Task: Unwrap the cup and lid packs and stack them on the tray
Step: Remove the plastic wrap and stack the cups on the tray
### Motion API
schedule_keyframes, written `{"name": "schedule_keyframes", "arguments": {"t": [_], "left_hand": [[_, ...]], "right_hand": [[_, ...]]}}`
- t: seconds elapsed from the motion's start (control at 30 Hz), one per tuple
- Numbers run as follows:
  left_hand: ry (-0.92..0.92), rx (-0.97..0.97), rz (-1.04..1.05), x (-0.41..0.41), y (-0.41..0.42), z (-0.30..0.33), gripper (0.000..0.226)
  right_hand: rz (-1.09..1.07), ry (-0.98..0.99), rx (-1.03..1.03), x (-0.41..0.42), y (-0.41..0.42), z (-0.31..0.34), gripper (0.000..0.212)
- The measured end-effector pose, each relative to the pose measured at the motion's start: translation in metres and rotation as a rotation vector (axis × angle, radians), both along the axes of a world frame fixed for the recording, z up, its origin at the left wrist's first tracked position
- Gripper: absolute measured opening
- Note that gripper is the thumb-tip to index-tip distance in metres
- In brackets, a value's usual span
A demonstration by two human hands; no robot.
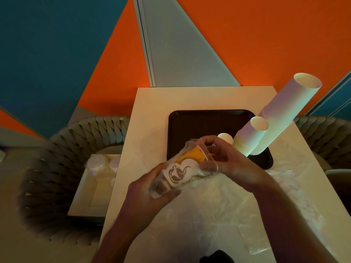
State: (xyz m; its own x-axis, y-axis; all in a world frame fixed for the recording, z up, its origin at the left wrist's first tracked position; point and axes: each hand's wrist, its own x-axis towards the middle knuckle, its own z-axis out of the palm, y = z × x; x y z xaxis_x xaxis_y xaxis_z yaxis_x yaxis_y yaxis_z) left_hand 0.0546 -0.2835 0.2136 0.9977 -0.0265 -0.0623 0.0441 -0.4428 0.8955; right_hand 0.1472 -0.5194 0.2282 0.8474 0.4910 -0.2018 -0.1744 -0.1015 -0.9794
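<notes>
A pack of printed orange-and-white cups (182, 168) in clear plastic wrap lies tilted between my hands, just above the table's near half. My left hand (150, 192) grips its lower end from below. At the upper end, my right hand (226, 158) pinches the wrap with curled fingers. Behind them lies the black tray (199, 126). On its right side stand a tall stack of white cups (286, 112), a shorter stack (250, 135) and one small white cup (226, 138) partly hidden by my right hand.
Crumpled clear plastic wrap (228, 205) covers the near right of the white table (152, 111). A box with wrapped lid packs (98, 164) sits on a woven chair (62, 158) at the left. Another woven chair (326, 137) stands at the right.
</notes>
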Motion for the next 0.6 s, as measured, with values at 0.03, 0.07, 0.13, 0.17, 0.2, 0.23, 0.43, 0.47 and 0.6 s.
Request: {"name": "schedule_keyframes", "arguments": {"t": [0.03,0.07,0.13,0.17,0.2,0.23,0.43,0.47,0.6], "left_hand": [[-0.004,0.002,-0.001,0.000,0.000,0.001,0.053],[-0.011,0.008,0.000,0.000,-0.001,0.002,0.053],[-0.025,0.028,0.002,0.001,-0.001,0.003,0.053],[-0.032,0.042,0.002,0.001,-0.001,0.003,0.053],[-0.039,0.054,0.002,0.001,-0.002,0.004,0.053],[-0.043,0.066,-0.001,0.002,-0.002,0.003,0.053],[-0.036,0.074,-0.016,0.003,-0.004,-0.003,0.060],[-0.044,0.078,-0.013,0.003,-0.004,-0.004,0.059],[-0.070,0.059,0.033,0.004,-0.001,0.000,0.040]], "right_hand": [[0.025,-0.009,-0.026,0.000,-0.002,0.000,0.060],[0.051,-0.018,-0.048,-0.001,-0.003,0.001,0.058],[0.110,-0.045,-0.092,-0.002,-0.004,0.004,0.054],[0.144,-0.064,-0.117,-0.002,-0.004,0.005,0.053],[0.174,-0.081,-0.148,-0.002,-0.003,0.006,0.054],[0.198,-0.096,-0.185,-0.003,-0.001,0.006,0.055],[0.234,-0.224,-0.463,-0.007,0.015,-0.002,0.073],[0.230,-0.246,-0.471,-0.008,0.016,-0.004,0.075],[0.177,-0.295,-0.500,-0.005,0.008,-0.008,0.070]]}}
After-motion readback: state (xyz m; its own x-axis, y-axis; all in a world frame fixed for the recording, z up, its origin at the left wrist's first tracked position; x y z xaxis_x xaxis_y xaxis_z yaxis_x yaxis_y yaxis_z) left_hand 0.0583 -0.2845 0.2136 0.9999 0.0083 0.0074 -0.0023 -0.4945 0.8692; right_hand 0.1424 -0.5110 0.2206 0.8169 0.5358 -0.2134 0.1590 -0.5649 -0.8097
